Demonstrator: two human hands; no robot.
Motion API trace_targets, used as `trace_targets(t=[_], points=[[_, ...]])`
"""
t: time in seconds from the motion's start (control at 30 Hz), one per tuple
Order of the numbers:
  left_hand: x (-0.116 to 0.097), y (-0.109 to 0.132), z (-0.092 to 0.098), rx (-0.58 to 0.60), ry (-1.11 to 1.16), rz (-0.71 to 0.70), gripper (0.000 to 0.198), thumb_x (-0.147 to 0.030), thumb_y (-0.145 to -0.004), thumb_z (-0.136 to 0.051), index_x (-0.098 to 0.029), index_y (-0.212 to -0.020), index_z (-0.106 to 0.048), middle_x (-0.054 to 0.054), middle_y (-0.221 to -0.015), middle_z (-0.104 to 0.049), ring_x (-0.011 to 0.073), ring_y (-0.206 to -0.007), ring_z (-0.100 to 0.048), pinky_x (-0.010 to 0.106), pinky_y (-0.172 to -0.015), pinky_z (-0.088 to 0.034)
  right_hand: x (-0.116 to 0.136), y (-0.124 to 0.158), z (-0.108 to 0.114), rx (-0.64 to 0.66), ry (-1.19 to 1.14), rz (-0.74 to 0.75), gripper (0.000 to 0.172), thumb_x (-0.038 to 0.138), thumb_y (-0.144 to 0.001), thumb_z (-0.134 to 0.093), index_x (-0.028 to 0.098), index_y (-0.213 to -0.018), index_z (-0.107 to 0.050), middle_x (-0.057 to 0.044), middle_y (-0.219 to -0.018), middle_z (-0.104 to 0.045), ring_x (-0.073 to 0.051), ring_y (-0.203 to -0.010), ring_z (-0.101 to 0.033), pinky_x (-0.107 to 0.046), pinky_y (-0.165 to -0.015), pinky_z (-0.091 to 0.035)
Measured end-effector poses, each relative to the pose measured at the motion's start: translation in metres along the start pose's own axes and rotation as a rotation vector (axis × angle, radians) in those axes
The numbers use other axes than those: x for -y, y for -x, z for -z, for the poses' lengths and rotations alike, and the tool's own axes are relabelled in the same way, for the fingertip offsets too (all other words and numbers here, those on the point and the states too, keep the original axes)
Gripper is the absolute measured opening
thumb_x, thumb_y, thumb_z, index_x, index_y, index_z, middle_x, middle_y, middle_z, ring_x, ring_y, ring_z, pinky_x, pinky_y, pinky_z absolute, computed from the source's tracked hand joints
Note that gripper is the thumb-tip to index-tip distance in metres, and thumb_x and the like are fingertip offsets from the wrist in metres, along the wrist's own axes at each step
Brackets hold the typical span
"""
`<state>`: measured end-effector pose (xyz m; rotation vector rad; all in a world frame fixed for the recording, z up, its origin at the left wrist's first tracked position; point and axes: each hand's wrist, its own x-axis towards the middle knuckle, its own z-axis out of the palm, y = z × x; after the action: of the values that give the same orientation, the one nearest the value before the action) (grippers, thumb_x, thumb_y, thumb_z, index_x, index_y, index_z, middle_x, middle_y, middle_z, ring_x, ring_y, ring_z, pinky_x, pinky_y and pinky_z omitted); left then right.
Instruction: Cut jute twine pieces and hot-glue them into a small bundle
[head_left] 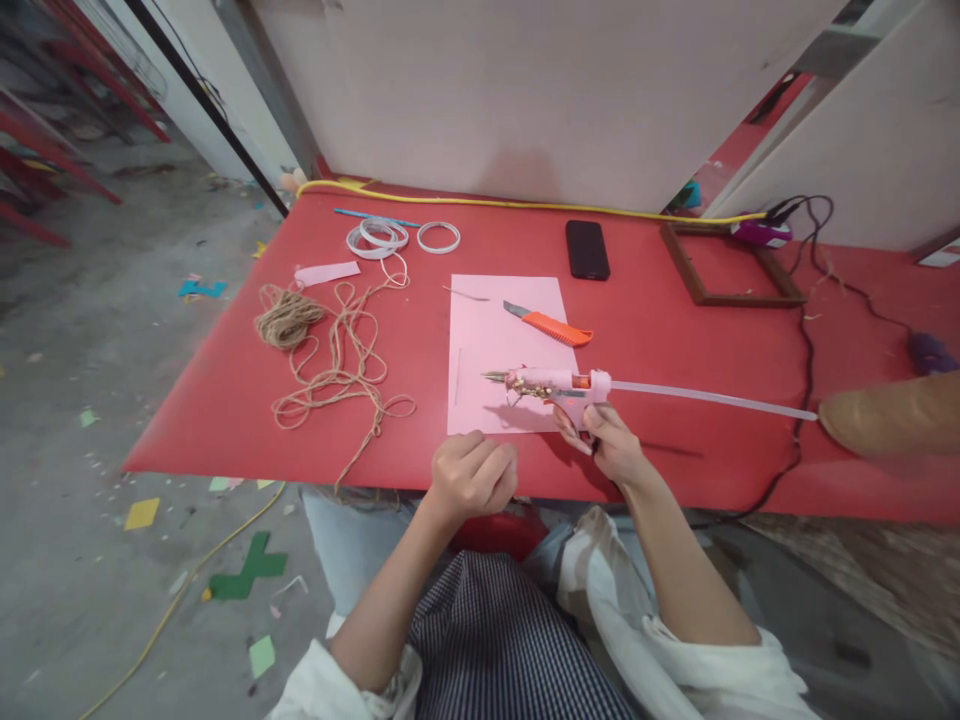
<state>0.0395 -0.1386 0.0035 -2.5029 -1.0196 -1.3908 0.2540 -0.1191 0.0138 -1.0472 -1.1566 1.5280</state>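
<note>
In my right hand (616, 445) is a pink hot glue gun (551, 382), held level with its metal nozzle pointing left over a pink sheet of paper (472, 335). A long translucent glue stick (712, 399) sticks out of its back end. My left hand (475, 474) is curled into a fist at the table's front edge, below the sheet; whatever its fingers may hold is hidden. An orange utility knife (551, 326) with its blade out lies on the sheet, just beyond the glue gun. Loose jute twine (341, 375) trails from a bundle (289, 318) on the left.
On the red table (225, 420) are white rings (377, 238), a phone (587, 250) and a brown wooden frame (697, 285). A yellow cable (480, 203) runs along the back. A black cord (808, 370) crosses the right side, near a tan rounded object (892, 415).
</note>
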Motion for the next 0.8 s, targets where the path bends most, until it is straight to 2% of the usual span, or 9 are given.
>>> trace_targets(t=[0.37, 0.47, 0.63, 0.8], points=[[-0.001, 0.0, -0.001, -0.003, -0.013, 0.0, 0.014, -0.009, -0.084, -0.055, -0.02, -0.078, -0.06, -0.003, -0.056, -0.06, 0.0131, -0.05, -0.046, 0.029, -0.051, -0.034, -0.005, -0.001, 0.001, -0.092, -0.082, -0.041, 0.051, 0.064, -0.078, -0.072, 0.02, -0.062, -0.053, 0.0, -0.061, -0.05, -0.007, -0.043, -0.03, -0.026, -0.043, -0.018], [-0.001, 0.0, -0.001, -0.007, -0.012, 0.001, 0.013, -0.009, -0.084, -0.055, -0.02, -0.08, -0.06, -0.003, -0.055, -0.06, 0.0131, -0.05, -0.045, 0.029, -0.051, -0.034, -0.005, -0.002, 0.0, -0.138, -0.08, -0.046, 0.05, 0.064, -0.076, -0.073, 0.019, -0.063, -0.055, 0.001, -0.059, -0.05, -0.006, -0.042, -0.029, -0.026, -0.041, -0.019], [0.0, 0.002, -0.002, 0.001, -0.031, -0.003, 0.014, -0.01, -0.086, -0.053, -0.02, -0.079, -0.059, -0.003, -0.056, -0.059, 0.0127, -0.05, -0.046, 0.029, -0.051, -0.035, -0.003, -0.005, 0.002, -0.196, 0.016, -0.068, 0.053, 0.068, -0.073, -0.073, 0.02, -0.062, -0.054, 0.002, -0.056, -0.049, -0.007, -0.042, -0.031, -0.025, -0.041, -0.019], [-0.003, 0.005, 0.002, 0.054, -0.076, 0.047, 0.011, -0.011, -0.087, -0.056, -0.02, -0.082, -0.06, -0.002, -0.06, -0.062, 0.0149, -0.053, -0.05, 0.031, -0.052, -0.038, 0.004, -0.011, 0.001, -0.134, 0.163, -0.103, 0.058, 0.075, -0.074, -0.068, 0.019, -0.064, -0.056, 0.002, -0.056, -0.048, -0.007, -0.042, -0.034, -0.025, -0.041, -0.023]])
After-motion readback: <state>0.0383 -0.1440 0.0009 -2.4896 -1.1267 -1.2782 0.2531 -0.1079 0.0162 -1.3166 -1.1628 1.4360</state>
